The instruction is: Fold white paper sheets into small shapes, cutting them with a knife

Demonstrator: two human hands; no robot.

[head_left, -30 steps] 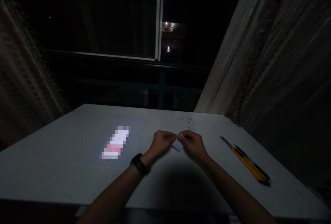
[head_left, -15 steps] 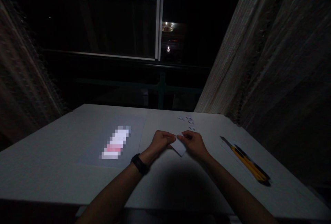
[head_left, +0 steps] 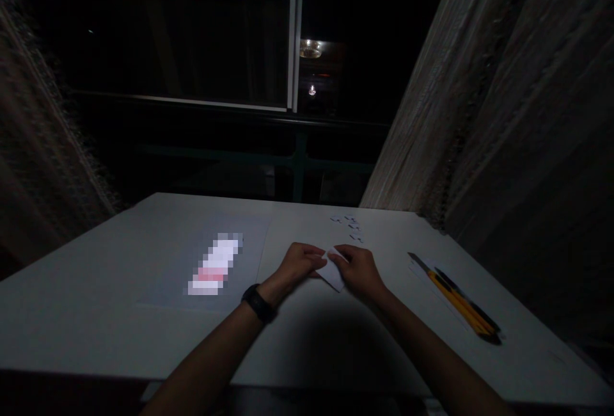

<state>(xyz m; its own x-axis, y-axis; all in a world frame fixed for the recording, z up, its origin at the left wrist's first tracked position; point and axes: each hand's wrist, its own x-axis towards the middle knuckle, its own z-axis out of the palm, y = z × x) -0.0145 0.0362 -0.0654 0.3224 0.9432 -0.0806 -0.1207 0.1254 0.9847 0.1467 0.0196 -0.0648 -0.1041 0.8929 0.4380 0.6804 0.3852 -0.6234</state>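
Observation:
Between both hands, above the white table (head_left: 158,345), is a small piece of white paper (head_left: 332,274), one corner pointing toward me. My left hand (head_left: 298,262), with a dark band on its wrist, pinches the paper's left edge between thumb and fingers. On the other side, my right hand (head_left: 357,267) grips the paper near its top right, thumb on its face. Several small paper pieces with dark marks (head_left: 354,228) lie just beyond my right hand. Fine folds in the paper are too dark to make out.
A yellow utility knife (head_left: 455,304) with its blade out lies on the right beside a dark, slim object (head_left: 472,304). At left, a lit, pixelated screen (head_left: 215,265) rests on a pale sheet (head_left: 249,275). Curtains (head_left: 422,96) and a dark window stand behind the table.
My right thumb has slid slightly down and across the paper, and more of the paper's top corner shows between the hands. The things on the table stay put.

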